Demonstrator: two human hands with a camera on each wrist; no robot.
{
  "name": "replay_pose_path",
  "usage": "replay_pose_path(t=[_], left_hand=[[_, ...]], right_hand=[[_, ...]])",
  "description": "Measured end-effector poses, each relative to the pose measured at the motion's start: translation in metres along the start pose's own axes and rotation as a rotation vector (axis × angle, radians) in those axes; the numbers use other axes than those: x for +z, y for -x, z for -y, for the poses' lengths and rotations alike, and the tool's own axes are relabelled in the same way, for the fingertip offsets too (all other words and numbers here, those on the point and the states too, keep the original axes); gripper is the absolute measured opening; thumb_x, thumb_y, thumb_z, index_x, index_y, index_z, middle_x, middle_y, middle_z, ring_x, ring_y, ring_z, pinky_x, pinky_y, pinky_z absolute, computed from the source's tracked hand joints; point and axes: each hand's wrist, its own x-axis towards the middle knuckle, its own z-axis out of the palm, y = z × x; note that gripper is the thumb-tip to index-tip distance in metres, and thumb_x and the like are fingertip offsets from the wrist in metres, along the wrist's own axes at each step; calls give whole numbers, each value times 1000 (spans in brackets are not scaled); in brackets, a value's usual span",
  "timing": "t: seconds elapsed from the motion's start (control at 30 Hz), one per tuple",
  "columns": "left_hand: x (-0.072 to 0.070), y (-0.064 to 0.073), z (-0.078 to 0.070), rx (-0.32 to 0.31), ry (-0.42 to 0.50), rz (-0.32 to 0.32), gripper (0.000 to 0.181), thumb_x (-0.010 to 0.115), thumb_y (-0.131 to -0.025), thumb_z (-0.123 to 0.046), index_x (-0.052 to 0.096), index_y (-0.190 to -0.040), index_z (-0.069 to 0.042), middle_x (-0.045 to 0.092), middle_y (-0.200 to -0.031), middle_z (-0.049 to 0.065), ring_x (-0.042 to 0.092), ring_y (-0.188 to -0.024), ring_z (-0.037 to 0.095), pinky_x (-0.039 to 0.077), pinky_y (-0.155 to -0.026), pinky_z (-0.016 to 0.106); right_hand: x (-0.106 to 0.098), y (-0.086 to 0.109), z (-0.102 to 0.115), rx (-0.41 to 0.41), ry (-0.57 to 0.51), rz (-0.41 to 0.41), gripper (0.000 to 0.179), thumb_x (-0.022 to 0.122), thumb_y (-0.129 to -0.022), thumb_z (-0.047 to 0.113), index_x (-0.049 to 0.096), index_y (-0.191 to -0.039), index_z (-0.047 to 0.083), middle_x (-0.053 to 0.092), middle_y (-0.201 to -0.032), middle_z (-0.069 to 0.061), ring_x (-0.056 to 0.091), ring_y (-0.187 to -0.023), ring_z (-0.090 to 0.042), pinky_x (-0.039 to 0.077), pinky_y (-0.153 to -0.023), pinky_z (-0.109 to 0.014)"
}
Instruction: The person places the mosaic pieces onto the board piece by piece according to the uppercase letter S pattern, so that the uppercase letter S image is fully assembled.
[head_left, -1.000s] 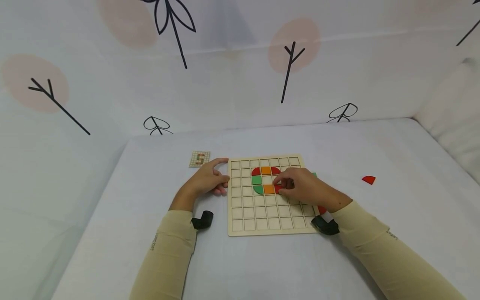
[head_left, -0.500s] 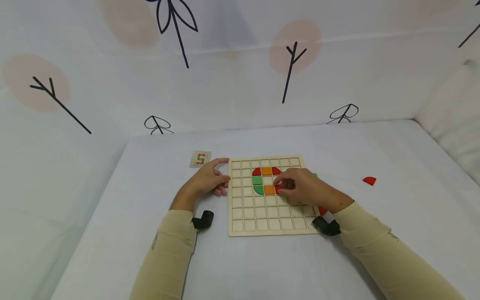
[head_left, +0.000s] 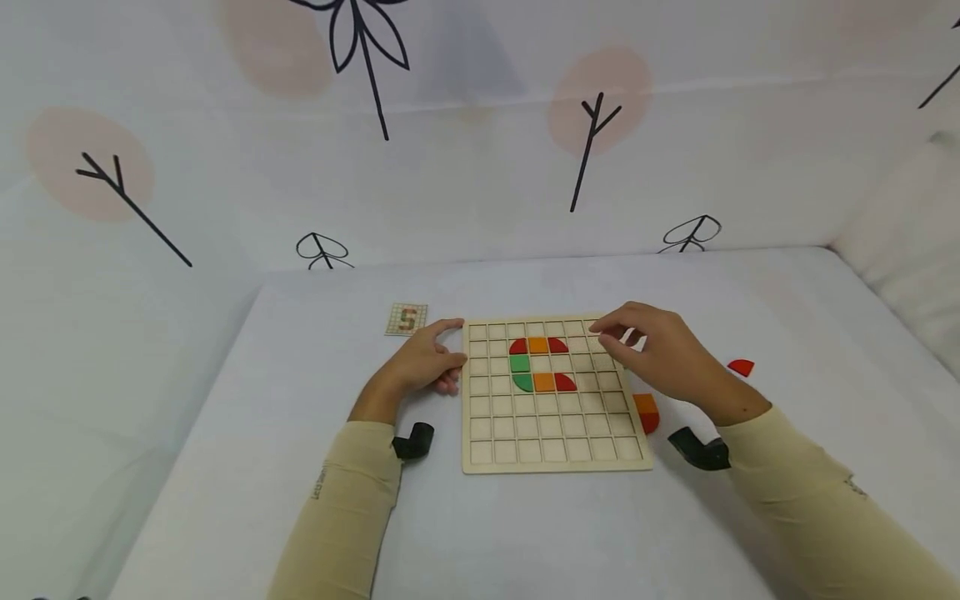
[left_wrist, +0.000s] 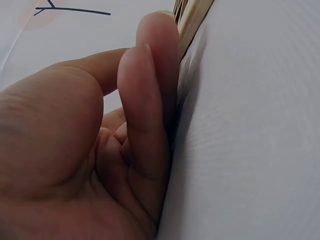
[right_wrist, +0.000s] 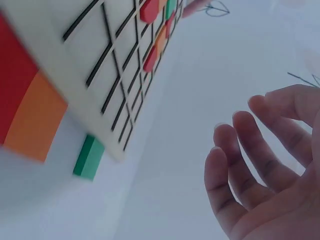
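Note:
A pale wooden grid board lies on the white table. Set in its cells are red quarter-round pieces, orange squares, a green square and a green quarter-round piece, forming a C-like curve. My left hand touches the board's left edge with thumb and outstretched index finger. Above the board's upper right edge hovers my right hand; its fingers are loosely bent and hold nothing in the right wrist view.
Beyond my left hand lies a small pattern card. Along the board's right edge sit an orange piece and a red piece, with a green block nearby. Farther right is a red quarter-round piece.
My right hand has left the red quarter-round piece at the curve's lower right and moved up and right to the board's edge. My left hand keeps its place at the board.

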Motion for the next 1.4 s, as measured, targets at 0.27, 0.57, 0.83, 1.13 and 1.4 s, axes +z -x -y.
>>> replay_pose_path(t=[0.27, 0.57, 0.83, 1.13, 1.4], left_hand=[[-9, 4, 0, -12, -19, -3, 67, 63, -98, -12, 31, -156, -26, 65, -74, 8, 64, -54, 14, 54, -52, 24], [-13, 2, 4, -7, -8, -3, 68, 63, -98, -13, 31, -156, -26, 65, -72, 7, 64, -53, 13, 54, -51, 23], [-12, 1, 6, -8, 1, 13, 69, 63, -98, -13, 30, -157, -25, 66, -73, 7, 64, -53, 14, 54, -51, 24], [-8, -2, 4, 7, -5, 24, 68, 63, -98, -13, 31, -156, -25, 65, -73, 7, 65, -54, 13, 54, -51, 23], [-1, -1, 0, -5, -11, 40, 69, 63, -98, -14, 29, -157, -27, 66, -75, 7, 65, -54, 14, 54, -51, 24]], right_hand=[[-13, 2, -15, 30, 54, 22, 20, 68, -93, 7, 72, -113, 3, 70, -100, -6, 62, -92, -19, 57, -80, -44], [-5, 1, -33, 183, 66, 212, 26, 68, -94, 13, 70, -120, 7, 67, -118, -11, 59, -105, -28, 58, -83, -43], [3, -2, -44, 239, 88, 293, 30, 69, -92, 12, 69, -121, 7, 66, -122, -14, 59, -107, -31, 58, -78, -37], [7, 1, -50, 189, 116, 281, 28, 74, -88, 10, 72, -116, 7, 69, -110, -7, 59, -99, -25, 57, -85, -41], [5, 5, -52, 179, 137, 274, 27, 75, -86, 8, 73, -113, 7, 70, -105, -5, 60, -95, -23, 57, -82, -39]])
